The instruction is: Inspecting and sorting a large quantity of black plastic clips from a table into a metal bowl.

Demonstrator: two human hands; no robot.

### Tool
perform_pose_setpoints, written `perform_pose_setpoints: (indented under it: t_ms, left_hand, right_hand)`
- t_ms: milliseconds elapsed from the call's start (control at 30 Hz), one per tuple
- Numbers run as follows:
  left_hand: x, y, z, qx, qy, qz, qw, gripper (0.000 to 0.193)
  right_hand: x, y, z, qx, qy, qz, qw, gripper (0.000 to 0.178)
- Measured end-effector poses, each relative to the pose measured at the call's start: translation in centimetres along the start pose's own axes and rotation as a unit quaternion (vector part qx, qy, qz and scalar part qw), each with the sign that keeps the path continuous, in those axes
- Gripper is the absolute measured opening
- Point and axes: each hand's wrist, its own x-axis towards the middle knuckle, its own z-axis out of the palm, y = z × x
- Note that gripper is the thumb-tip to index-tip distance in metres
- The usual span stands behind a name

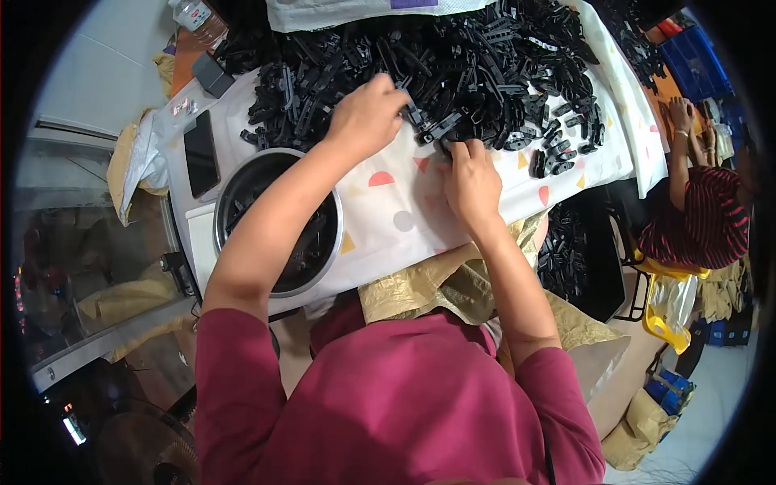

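Observation:
A large heap of black plastic parts (339,69), many long and slotted, covers the far side of the table. My left hand (368,115) is at its near edge, fingers curled closed on a slim black plastic part (413,111). Just to the right, my right hand (472,179) pinches at the heap's edge, with a dark piece (446,145) at its fingertips, partly hidden. Under my left forearm stands a round metal-rimmed bowl (338,230) with black parts inside. Shorter black pieces (558,153) lie loosely right of my right hand.
A patterned white cloth (400,182) covers the table. At left lie a phone (201,153), a small dark box (212,75) and a bottle (198,20). A black crate (602,279) of parts stands below right. Another person (699,214) works beyond, near a blue bin (695,63).

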Motion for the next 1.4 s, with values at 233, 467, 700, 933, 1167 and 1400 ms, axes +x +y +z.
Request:
perform_pose_setpoints:
  t_ms: [233, 467, 700, 933, 1167, 1400]
  left_hand:
    - [1.8, -0.3, -0.1, 0.130, -0.016, 0.192, 0.973, 0.016]
    - [-1.5, 3.6, -3.0, -0.451, -0.042, -0.201, 0.868, 0.040]
    - [-3.5, 6.1, -4.0, -0.595, -0.018, -0.324, 0.735, 0.026]
    - [-4.3, 8.2, -4.3, -0.641, 0.057, -0.302, 0.703, 0.029]
    - [-5.9, 9.2, -5.3, -0.664, 0.047, -0.199, 0.719, 0.027]
    - [-7.5, 7.9, -5.6, -0.629, 0.063, 0.007, 0.775, 0.030]
  right_hand:
    - [-0.6, 0.8, -0.5, 0.027, -0.014, 0.051, 0.998, 0.026]
    - [-0.2, -1.1, -4.5, 0.619, -0.095, 0.250, 0.739, 0.023]
    - [-0.5, -4.2, -7.4, 0.739, -0.088, 0.170, 0.646, 0.042]
    - [-2.1, -5.4, -7.6, 0.689, 0.004, 0.043, 0.724, 0.023]
    - [-2.7, -6.1, -5.8, 0.620, 0.139, 0.020, 0.771, 0.016]
    - [-3.2, -6.8, -6.6, 0.674, 0.122, 0.012, 0.729, 0.019]
